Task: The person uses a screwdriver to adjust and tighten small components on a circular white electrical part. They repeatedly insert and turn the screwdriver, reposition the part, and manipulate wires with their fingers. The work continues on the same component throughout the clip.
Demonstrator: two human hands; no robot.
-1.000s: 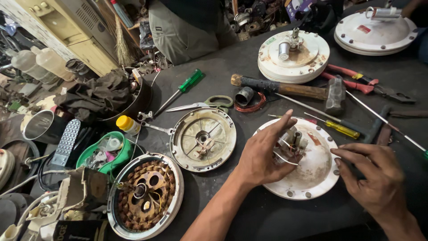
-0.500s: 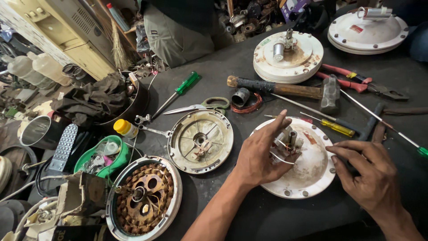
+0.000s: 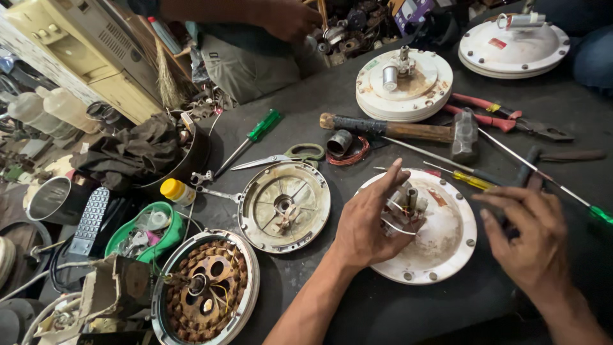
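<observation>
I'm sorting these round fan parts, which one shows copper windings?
The round part nearest the bottom left: its coils lie open, while the other discs are closed housings.

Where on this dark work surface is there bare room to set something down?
Bare patches: the near strip between the left hand and the copper-wound stator, and the stretch between the green screwdriver and the hammer. It is crowded by the right hand, where pliers and rods cross above the white cover.
</observation>
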